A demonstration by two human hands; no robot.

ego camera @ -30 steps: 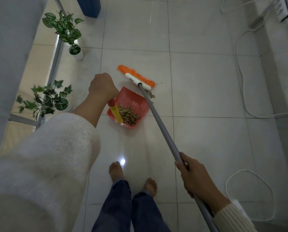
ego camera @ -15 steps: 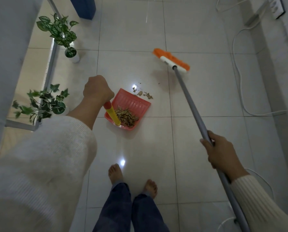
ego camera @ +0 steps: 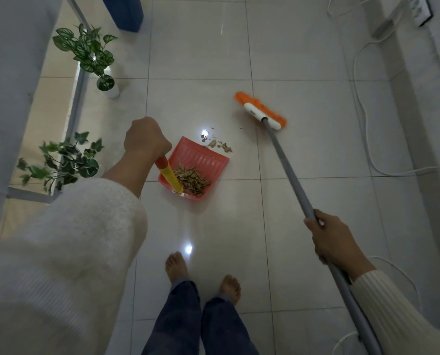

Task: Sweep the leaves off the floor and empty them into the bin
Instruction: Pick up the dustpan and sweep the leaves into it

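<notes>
Red plastic forms the dustpan [ego camera: 201, 160], which sits mid-scene on the pale tiled floor [ego camera: 316, 149] with its open lip facing far and right. A heap of dry leaves [ego camera: 192, 179] lies in its near end, and a few loose leaf scraps [ego camera: 217, 145] lie on the tile just beyond the lip. The left hand [ego camera: 146, 138] is fisted around the top of the dustpan's yellow handle [ego camera: 172, 179]. The right hand [ego camera: 334, 239] grips the grey pole [ego camera: 285, 165] of a broom, whose orange-bristled head [ego camera: 261, 111] is down at the floor, far and right of the scraps and apart from them. Two potted plants [ego camera: 91, 55] stand at the left, a blue container [ego camera: 126, 11] at the far edge, and a white cable [ego camera: 362, 98] trails along the right.
</notes>
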